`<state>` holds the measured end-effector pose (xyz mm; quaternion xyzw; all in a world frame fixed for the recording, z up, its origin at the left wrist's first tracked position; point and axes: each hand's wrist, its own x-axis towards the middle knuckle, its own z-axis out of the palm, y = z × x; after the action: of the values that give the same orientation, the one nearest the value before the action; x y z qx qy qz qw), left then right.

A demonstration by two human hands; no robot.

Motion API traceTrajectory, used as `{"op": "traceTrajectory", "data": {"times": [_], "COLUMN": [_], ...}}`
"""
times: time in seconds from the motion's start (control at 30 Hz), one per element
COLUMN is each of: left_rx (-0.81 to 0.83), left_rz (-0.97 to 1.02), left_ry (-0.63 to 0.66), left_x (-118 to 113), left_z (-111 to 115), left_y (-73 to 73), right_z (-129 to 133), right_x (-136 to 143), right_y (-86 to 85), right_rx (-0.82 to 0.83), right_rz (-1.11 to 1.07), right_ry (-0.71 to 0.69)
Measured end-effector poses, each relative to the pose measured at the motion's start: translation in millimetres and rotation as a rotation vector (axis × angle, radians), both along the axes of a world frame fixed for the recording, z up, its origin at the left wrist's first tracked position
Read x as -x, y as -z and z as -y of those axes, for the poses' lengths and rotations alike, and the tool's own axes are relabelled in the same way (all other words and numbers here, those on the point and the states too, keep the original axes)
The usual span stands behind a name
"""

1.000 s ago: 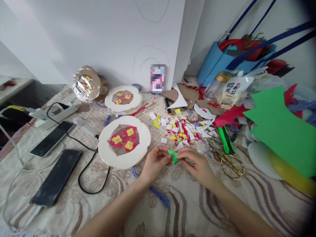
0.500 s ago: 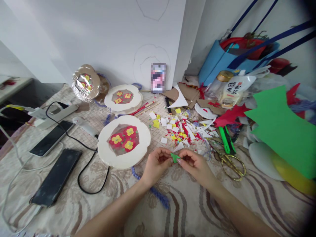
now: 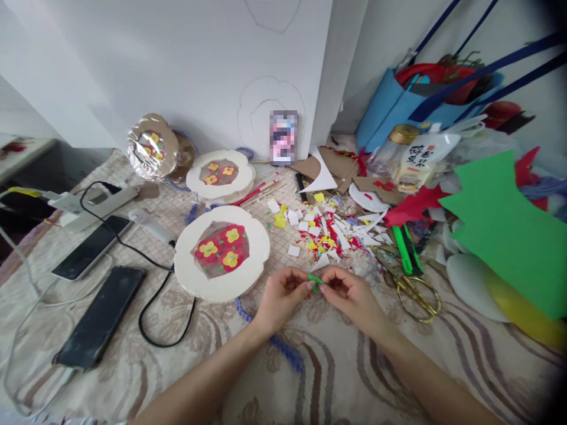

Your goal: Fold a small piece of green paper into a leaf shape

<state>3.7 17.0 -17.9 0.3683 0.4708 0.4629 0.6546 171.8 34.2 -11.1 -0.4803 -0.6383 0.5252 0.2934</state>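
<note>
A small green piece of paper or foam [image 3: 315,280] is pinched between the fingertips of both hands, low over the table's middle. My left hand [image 3: 286,293] closes on its left side, and my right hand [image 3: 348,292] grips its right side. Fingers cover part of the piece, which looks bent or folded. Left of my hands lies a white scalloped frame [image 3: 188,265] with red and yellow flowers in its window. Just beyond my fingers spread white, yellow and red scraps [image 3: 325,236]. Gold-handled scissors [image 3: 419,298] rest to the right of my right hand.
Behind are another flowered frame [image 3: 241,189], a foil-edged one [image 3: 137,133] and a propped phone [image 3: 283,141]. A glue gun [image 3: 150,227], power strip [image 3: 106,203] and dark phones [image 3: 104,316] lie left. A green cutter [image 3: 406,251], large green sheet [image 3: 500,230] and blue bag [image 3: 376,112] are right.
The green piece has turned between my fingertips; it stood up as a pointed shape and now appears flatter and bent. Both hands stay in nearly the same place.
</note>
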Motion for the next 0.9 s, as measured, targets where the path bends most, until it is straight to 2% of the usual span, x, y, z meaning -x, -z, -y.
{"op": "traceTrajectory", "data": {"times": [0.17,0.57,0.9], "left_rx": [-0.008,0.041,-0.012], "left_rz": [-0.045,-0.037,-0.075], "left_ry": [-0.017,-0.011,0.051], "left_x": [-0.8,0.8,0.0], "left_z": [0.7,-1.0,2.2], "left_y": [2.5,-2.4,-4.2], "right_z": [-0.7,-2.4,-4.0], "right_x": [-0.9,-0.8,-2.1], "right_y": [2.4,-4.3,-4.7], "right_rx": [-0.039,-0.066,-0.117], "right_rz": [0.002,0.003,0.034], "right_ry": [-0.028,-0.061,-0.093]}}
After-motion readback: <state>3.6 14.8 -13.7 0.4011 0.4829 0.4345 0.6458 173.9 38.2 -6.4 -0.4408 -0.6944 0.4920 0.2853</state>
